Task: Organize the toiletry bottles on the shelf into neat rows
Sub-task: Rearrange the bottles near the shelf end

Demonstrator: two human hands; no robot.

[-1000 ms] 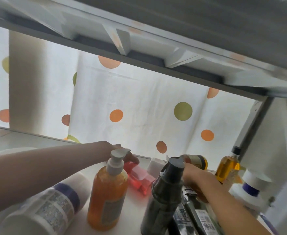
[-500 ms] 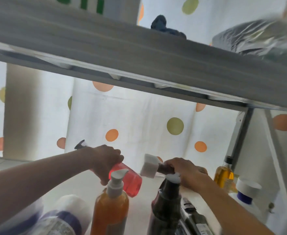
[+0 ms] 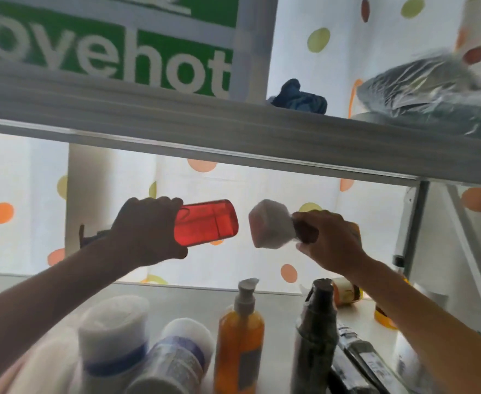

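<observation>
My left hand (image 3: 148, 227) grips a red see-through bottle (image 3: 206, 221), held sideways in the air above the shelf (image 3: 193, 301), its dark spray head pointing left. My right hand (image 3: 328, 241) grips a small dark bottle with a big white cap (image 3: 270, 224), also lifted, cap towards the red bottle. Below stand an orange pump bottle (image 3: 239, 339) and a dark tall bottle (image 3: 316, 339). White bottles with blue bands (image 3: 114, 339) lie at the front left.
An upper shelf board (image 3: 233, 132) runs across just above my hands, with a green box (image 3: 114, 46), a dark blue cloth (image 3: 299, 96) and a plastic-wrapped bundle (image 3: 432, 95) on it. A dotted curtain hangs behind. Amber bottles (image 3: 345, 290) and dark tubes (image 3: 358, 359) crowd the right.
Both hands rose from the shelf with their bottles. The red bottle went from lying on the shelf to being held up sideways. The view tilted upward.
</observation>
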